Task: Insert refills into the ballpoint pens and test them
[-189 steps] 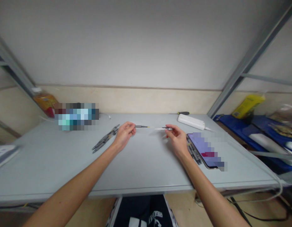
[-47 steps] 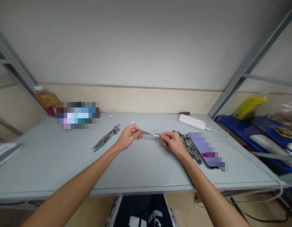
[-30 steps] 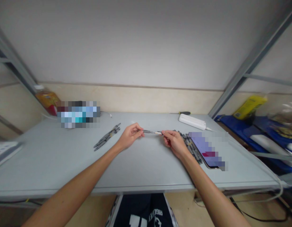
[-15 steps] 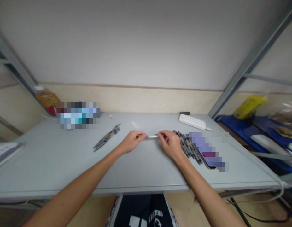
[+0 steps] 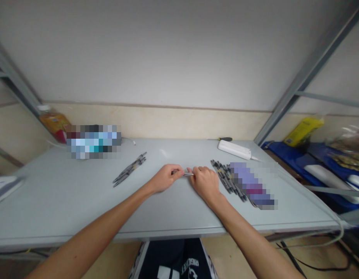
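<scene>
Between my two hands, a slim pen (image 5: 188, 174) is held level just over the grey desk. My left hand (image 5: 168, 177) pinches its left end between thumb and fingers. Curled around the other end is my right hand (image 5: 205, 182), which hides that part of the pen. To the left lies a small bunch of grey pens (image 5: 129, 169), side by side at a slant. A larger row of similar pens (image 5: 228, 179) rests to the right, close by my right hand.
Beside the right row lies a blurred-out phone-like object (image 5: 252, 184). Behind it are a white power strip (image 5: 234, 150) and a screwdriver (image 5: 225, 139). At the back left stand a bottle (image 5: 54, 122) and a blurred-out item (image 5: 94, 142). A cable (image 5: 327, 211) runs along the right edge.
My right hand has turned palm-down, its fingers now curled over the pen's end. Both hands have come slightly nearer to me, and less of the pen shows between them.
</scene>
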A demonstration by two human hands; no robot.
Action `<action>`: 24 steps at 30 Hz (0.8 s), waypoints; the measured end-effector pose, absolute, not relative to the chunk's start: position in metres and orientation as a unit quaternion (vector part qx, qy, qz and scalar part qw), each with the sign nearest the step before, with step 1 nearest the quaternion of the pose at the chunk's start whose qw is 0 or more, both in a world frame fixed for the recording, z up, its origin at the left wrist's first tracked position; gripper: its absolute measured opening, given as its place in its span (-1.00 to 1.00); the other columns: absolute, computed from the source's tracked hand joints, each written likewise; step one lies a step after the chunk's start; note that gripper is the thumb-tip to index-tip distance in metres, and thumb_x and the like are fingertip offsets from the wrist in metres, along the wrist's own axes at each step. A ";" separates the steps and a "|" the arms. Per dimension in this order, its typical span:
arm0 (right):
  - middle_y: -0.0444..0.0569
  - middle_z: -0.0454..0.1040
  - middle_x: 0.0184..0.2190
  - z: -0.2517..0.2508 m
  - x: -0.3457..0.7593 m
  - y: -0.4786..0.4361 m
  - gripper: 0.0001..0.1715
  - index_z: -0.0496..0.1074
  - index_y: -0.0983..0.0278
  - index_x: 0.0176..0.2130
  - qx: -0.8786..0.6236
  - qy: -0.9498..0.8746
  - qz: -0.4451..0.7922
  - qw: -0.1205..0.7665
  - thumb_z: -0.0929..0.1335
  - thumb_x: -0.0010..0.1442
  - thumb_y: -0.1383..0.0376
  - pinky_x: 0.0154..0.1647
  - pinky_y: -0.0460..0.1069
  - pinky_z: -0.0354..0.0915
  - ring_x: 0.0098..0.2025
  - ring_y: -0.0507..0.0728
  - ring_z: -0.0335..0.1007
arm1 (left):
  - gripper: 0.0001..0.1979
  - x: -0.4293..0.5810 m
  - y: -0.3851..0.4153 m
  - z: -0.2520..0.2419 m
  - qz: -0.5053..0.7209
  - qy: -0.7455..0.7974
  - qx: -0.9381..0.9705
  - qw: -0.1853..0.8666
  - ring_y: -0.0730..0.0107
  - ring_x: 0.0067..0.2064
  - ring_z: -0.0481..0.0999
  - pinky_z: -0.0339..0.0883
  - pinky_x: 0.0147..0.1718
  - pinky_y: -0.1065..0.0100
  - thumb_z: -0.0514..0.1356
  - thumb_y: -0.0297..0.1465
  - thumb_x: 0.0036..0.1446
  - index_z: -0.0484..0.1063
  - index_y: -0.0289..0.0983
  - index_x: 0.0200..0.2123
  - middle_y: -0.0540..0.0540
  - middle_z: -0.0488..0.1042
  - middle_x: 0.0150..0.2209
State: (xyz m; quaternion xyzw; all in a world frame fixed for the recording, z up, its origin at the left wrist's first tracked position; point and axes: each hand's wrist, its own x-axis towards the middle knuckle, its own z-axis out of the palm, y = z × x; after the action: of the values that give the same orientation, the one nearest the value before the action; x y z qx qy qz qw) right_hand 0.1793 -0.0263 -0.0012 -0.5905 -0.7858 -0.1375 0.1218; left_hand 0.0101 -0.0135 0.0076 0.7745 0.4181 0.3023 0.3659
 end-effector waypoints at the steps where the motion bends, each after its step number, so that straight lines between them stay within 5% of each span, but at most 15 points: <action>1: 0.10 0.50 -0.49 -0.001 0.179 -0.027 -0.51 0.48 0.31 -0.39 -0.600 -0.782 -0.127 0.112 0.11 0.30 0.18 -0.47 -0.06 0.01 -0.41 0.11 0.39 | -0.67 0.011 -0.015 0.007 0.305 0.421 0.777 0.355 0.47 -0.43 0.23 0.08 -0.42 0.43 0.00 -0.24 0.15 0.42 -0.35 -0.43 0.01 0.34 -0.50; 11: 0.16 0.54 -0.48 0.002 0.178 -0.028 -0.46 0.52 0.32 -0.34 -0.616 -0.779 -0.083 0.084 0.08 0.30 0.18 -0.49 -0.08 0.09 -0.40 0.15 0.48 | -0.75 0.015 -0.022 0.009 0.330 0.447 0.770 0.313 0.55 -0.57 0.09 -0.07 -0.57 0.44 0.04 -0.31 0.12 0.40 -0.33 -0.47 0.08 0.21 -0.62; 24: 0.13 0.53 -0.46 0.002 0.179 -0.028 -0.51 0.50 0.31 -0.36 -0.614 -0.778 -0.089 0.094 0.10 0.29 0.20 -0.44 -0.05 0.07 -0.39 0.13 0.45 | -0.74 0.015 -0.018 0.005 0.335 0.428 0.769 0.337 0.52 -0.51 0.17 0.01 -0.51 0.45 0.03 -0.29 0.14 0.38 -0.33 -0.45 0.05 0.29 -0.55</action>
State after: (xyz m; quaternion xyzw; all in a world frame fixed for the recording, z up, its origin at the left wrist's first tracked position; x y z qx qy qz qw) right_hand 0.1794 -0.0277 0.0019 -0.6142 -0.7784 -0.0895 0.0943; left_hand 0.0146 -0.0177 0.0046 0.7688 0.4281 0.3351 0.3367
